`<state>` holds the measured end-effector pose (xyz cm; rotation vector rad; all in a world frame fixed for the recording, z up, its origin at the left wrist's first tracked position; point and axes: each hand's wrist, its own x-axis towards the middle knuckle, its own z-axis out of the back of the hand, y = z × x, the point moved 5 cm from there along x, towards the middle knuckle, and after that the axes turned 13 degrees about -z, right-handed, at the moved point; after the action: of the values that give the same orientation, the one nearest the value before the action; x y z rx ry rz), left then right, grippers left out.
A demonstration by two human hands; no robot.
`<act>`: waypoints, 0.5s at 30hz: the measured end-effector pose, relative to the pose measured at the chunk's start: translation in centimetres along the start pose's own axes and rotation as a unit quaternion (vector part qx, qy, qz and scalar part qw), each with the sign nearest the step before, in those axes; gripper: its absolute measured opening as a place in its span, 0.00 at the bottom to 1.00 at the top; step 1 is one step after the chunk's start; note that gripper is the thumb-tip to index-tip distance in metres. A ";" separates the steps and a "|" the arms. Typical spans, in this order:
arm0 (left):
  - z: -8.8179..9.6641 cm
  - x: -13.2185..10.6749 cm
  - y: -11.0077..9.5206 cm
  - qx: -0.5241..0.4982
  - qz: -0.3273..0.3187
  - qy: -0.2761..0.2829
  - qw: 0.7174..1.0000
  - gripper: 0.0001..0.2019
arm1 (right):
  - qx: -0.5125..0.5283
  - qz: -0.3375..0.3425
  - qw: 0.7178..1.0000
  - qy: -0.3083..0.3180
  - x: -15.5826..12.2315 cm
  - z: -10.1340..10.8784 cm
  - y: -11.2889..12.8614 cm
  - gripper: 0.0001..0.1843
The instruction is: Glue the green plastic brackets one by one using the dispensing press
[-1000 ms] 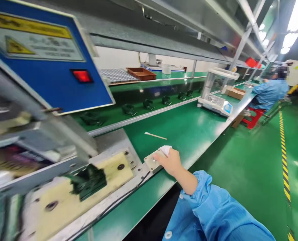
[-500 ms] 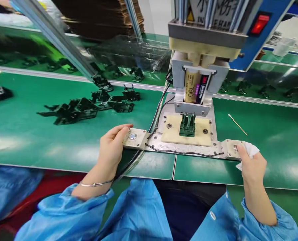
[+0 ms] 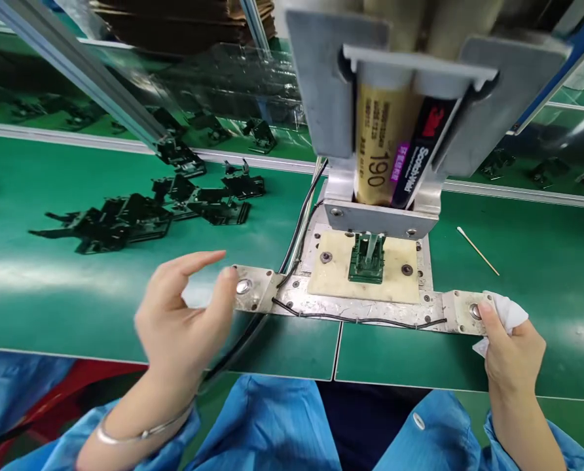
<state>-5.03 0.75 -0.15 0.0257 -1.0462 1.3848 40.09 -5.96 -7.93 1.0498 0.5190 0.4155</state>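
Observation:
My left hand [image 3: 181, 311] is open, thumb and forefinger apart, just left of a metal button box [image 3: 255, 288]; nothing is in it. In my right hand [image 3: 512, 353] a crumpled white wipe [image 3: 511, 314] is bunched, and the thumb rests at the button of the right box [image 3: 469, 312]. Between the boxes, a small green part [image 3: 366, 261] sits on a cream fixture plate [image 3: 316, 278]. Directly above it hangs a twin glue cartridge [image 3: 378, 144], gold and black, in a metal holder [image 3: 380, 219]. A clear nozzle tip appears over the part.
Several dark green and black parts [image 3: 125, 222] lie in a heap on the green bench [image 3: 76, 301] at left. A cotton swab [image 3: 478, 250] lies at right. Black cables [image 3: 302, 222] run beside the fixture. A metal post [image 3: 105, 85] slants across the upper left.
My left hand has come off the left button box, moved left and opened. My right hand keeps its place at the right box. The viewpoint has shifted; the cartridge holder looks larger.

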 end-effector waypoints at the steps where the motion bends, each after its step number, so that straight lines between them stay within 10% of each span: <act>1: 0.1 0.6 -1.7 0.004 -0.063 0.002 0.998 0.14 | 0.004 -0.001 1.000 0.001 0.0 0.0 0.1 0.37; 4: -2.5 2.4 -5.4 -0.091 -0.133 0.148 0.976 0.25 | 0.004 -0.015 1.000 0.000 0.1 0.0 -0.1 0.38; 9: -9.5 3.7 -7.0 -0.219 -0.018 0.429 0.876 0.55 | -0.003 -0.030 1.000 0.004 0.2 -0.1 -0.7 0.39; 15: -12.5 3.8 -7.9 -0.356 0.026 0.458 0.814 0.37 | 0.001 -0.032 0.999 0.009 0.4 -0.3 -1.0 0.41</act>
<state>7.88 8.89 -0.75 -1.1293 -0.6513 0.7793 40.25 -5.95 -9.01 1.0301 0.5682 0.3676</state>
